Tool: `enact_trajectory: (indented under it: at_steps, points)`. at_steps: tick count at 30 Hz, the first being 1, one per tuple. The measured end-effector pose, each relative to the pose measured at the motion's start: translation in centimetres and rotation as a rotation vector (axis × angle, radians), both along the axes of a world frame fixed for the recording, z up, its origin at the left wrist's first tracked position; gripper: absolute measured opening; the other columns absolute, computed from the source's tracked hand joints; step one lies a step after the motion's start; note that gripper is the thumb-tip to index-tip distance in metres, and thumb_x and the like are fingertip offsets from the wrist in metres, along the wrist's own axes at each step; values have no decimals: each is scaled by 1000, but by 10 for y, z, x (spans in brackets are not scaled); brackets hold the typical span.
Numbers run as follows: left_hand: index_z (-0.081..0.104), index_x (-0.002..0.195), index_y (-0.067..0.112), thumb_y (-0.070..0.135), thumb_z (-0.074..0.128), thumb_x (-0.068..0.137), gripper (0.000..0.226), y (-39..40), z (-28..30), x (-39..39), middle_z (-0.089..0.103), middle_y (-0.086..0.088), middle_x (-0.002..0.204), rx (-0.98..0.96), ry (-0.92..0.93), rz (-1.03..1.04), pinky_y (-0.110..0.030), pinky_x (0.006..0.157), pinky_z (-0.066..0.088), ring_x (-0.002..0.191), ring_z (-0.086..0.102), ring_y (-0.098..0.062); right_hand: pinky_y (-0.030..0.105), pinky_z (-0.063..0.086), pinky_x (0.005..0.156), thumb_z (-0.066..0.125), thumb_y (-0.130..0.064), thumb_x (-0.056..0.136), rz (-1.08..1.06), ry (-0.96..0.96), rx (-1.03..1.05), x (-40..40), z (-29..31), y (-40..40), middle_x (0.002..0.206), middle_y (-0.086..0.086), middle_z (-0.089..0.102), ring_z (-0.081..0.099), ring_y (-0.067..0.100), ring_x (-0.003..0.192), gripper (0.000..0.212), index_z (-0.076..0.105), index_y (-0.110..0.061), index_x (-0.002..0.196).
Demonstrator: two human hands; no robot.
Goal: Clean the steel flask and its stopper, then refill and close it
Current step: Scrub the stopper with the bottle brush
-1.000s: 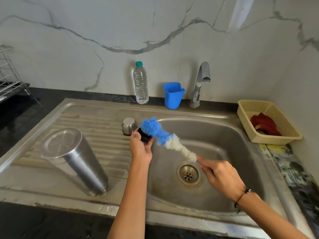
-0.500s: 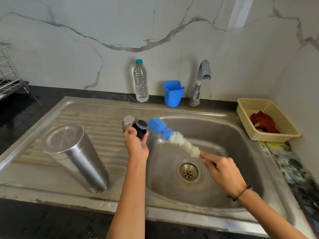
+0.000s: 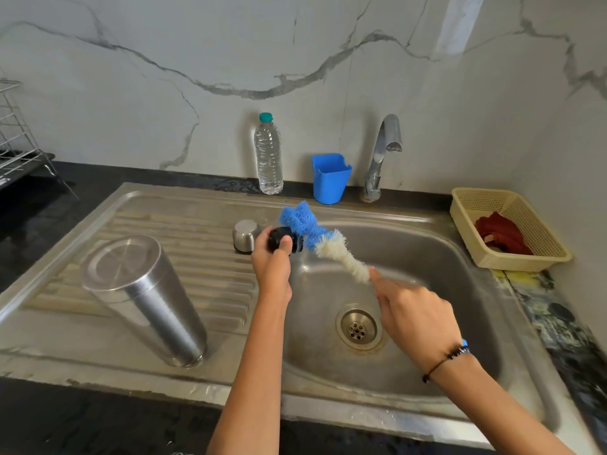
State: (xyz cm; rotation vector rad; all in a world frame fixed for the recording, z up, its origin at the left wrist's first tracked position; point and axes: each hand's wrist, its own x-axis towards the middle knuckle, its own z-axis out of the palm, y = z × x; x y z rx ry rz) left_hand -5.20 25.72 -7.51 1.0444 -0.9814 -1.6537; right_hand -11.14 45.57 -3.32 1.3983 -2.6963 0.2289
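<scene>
The left hand point(image 3: 271, 264) grips the black stopper point(image 3: 285, 243) with fingers and thumb curled around it, holding it above the left edge of the sink point(image 3: 460, 257) bowl. The right hand point(image 3: 417, 318) grasps the handle of the bottle brush point(image 3: 320, 239), with the forefinger stretched along the handle; the blue end of the bristles touches the stopper, and the white part of the bristles slopes down toward the right hand. Just left of the stopper a small steel cup point(image 3: 244, 236) stands upside down on the ribbed draining board point(image 3: 197, 244). The steel flask point(image 3: 144, 298) stands upside down on the same board, well apart from the hands, nearer to the front. In the bowl, the drain point(image 3: 358, 328) lies under the right hand. Behind the sink, along the marble wall, stand a clear water bottle point(image 3: 269, 156) with a green cap, a blue plastic holder point(image 3: 330, 178) and the tap point(image 3: 382, 152). On the right counter sits a yellow basket point(image 3: 525, 257) with a red cloth point(image 3: 502, 233) inside. A wire rack point(image 3: 16, 136) is at the far left.
</scene>
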Motion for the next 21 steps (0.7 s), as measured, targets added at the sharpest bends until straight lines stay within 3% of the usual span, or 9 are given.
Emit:
enact_trajectory:
  at_steps: [2,7,11,17,20,21]
  points:
    - [52,129,9,-1,55,92,39,3,-2,0,57,-1,110,7,-22,21,-12,69,46,96,56,-11,32,44,62,36,-25,96,-17,-20,17,-2,3,-1,99,-7,63,62,25,89,52,23,-42,143]
    - [48,134,5,0,55,92,42,-4,-13,7,56,-12,128,65,-50,139,-22,88,45,108,56,-18,34,48,70,34,-26,96,31,-82,83,10,2,12,107,-8,63,62,25,96,51,22,-43,142]
    - [50,130,9,0,54,92,40,5,-8,0,55,-5,120,-20,-71,43,-15,77,44,105,54,-15,33,47,66,37,-23,93,8,-54,70,2,2,0,96,-3,64,63,27,88,52,25,-38,142]
    - [49,130,11,2,53,95,36,10,-5,2,54,-4,120,-23,-13,-4,-15,76,47,105,54,-13,31,41,60,36,-22,95,12,15,37,-3,12,-7,92,-2,62,62,27,84,50,25,-36,142]
    - [45,124,14,11,52,97,28,6,-8,7,54,-11,125,16,37,-12,-29,94,49,109,55,-18,31,42,61,35,-25,96,23,62,42,1,20,6,96,-5,62,62,25,87,52,21,-41,143]
    - [43,122,14,15,51,98,26,4,-9,8,54,-10,123,25,54,-32,-33,94,50,106,57,-19,31,41,61,35,-26,96,23,77,51,4,23,10,97,-6,62,62,25,88,52,19,-42,143]
